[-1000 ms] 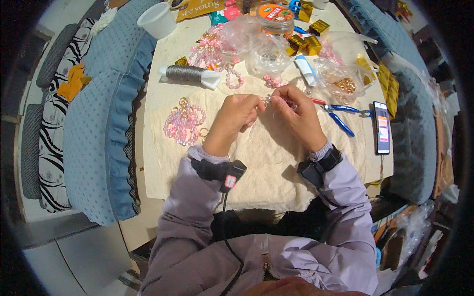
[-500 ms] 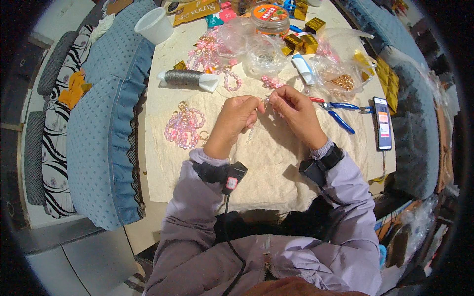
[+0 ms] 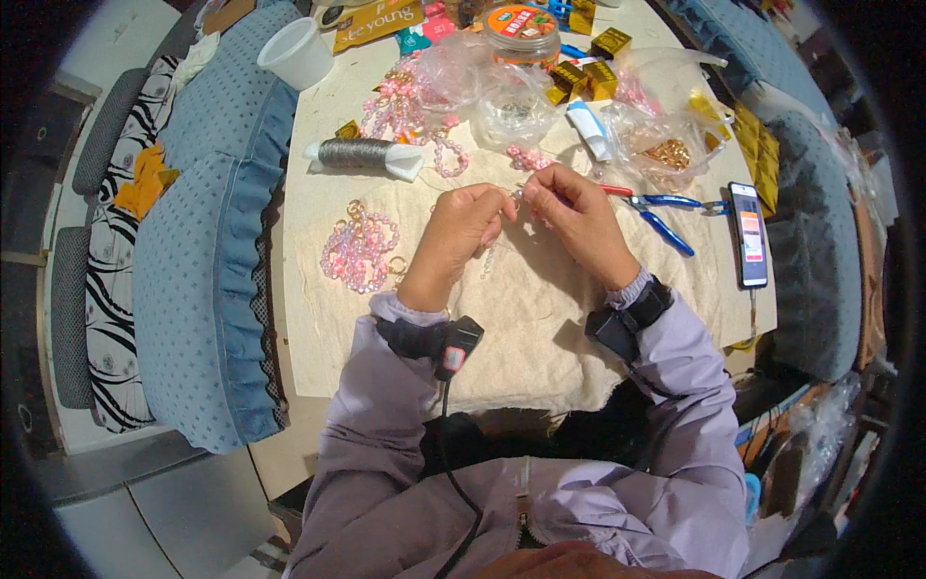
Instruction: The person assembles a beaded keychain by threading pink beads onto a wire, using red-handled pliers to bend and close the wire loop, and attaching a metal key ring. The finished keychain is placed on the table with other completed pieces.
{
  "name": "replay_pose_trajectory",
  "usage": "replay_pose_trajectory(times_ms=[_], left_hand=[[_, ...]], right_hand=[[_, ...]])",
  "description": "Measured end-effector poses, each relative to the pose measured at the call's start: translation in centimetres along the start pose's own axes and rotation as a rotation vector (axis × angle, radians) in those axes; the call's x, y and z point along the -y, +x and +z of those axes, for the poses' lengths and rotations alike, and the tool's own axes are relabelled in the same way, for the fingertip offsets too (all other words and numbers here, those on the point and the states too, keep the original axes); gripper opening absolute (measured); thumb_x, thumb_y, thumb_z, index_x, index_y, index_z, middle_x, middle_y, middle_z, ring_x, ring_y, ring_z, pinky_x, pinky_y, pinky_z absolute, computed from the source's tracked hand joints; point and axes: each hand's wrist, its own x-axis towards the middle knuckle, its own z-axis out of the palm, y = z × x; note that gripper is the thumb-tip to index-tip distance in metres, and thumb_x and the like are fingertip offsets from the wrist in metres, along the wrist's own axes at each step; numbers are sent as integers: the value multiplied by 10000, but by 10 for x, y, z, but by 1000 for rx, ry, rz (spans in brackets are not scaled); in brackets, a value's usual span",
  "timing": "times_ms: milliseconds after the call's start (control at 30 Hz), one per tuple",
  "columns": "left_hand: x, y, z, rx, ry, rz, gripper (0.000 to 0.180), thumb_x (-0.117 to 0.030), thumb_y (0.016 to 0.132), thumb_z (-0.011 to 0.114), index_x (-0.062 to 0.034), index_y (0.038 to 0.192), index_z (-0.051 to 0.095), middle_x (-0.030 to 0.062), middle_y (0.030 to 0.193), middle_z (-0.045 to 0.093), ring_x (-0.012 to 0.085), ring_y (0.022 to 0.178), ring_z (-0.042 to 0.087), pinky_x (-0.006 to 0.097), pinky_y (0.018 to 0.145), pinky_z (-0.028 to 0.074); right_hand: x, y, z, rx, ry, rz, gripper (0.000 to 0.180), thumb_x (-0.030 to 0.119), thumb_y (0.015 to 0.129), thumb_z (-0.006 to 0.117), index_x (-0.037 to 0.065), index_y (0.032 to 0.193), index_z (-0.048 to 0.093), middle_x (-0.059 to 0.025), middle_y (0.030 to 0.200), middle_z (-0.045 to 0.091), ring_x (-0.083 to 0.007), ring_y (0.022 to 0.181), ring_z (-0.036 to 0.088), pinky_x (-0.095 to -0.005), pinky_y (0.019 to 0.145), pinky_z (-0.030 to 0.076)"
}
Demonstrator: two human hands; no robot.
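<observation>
Over the cream cloth, my left hand and my right hand meet with pinched fingertips. Between them is a small bead strand, mostly covered by the fingers. A thin string of clear beads dangles beside my left fingers. To the left lies a pile of pink beaded chains with gold rings. Just beyond my hands sit a pink bead cluster and a beaded loop. Blue-handled pliers, with a red-handled tool against them, rest right of my right hand.
A spool of grey thread lies at the far left. Behind are plastic bags, gold boxes, a round tub and a white cup. A lit phone lies near the right edge, a bag of gold rings beyond.
My hands keep the same pinch, with only tiny finger shifts. The whole view has tilted slightly; nothing on the table has visibly moved.
</observation>
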Motion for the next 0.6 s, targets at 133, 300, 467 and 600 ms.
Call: replay_pose_trajectory(times_ms=[133,300,467,600], left_hand=[[1,0,1,5,38,24,285,-245,996,520,-68,804,635,-67,512,421,21,433,352,196,409,224],[1,0,1,1,19,36,265,-209,952,536,-46,781,655,-43,512,446,30,437,366,222,411,250],[3,1,1,34,75,57,291,-236,999,511,-58,805,636,-62,521,435,20,435,353,190,408,236],[3,1,1,60,73,79,294,-237,996,510,-54,808,644,-60,530,443,21,445,355,191,409,242]], right_hand=[[1,0,0,3,19,11,195,202,983,634,9,951,639,19,765,581,-60,702,489,-241,623,417],[0,0,-1,10,6,16,203,205,988,626,5,951,632,14,774,589,-62,710,498,-241,637,427],[1,1,-2,14,19,30,207,208,989,624,4,956,631,12,785,599,-64,717,512,-242,647,439],[3,0,0,-6,50,50,204,211,987,629,8,970,642,17,794,608,-64,719,532,-240,656,453]])
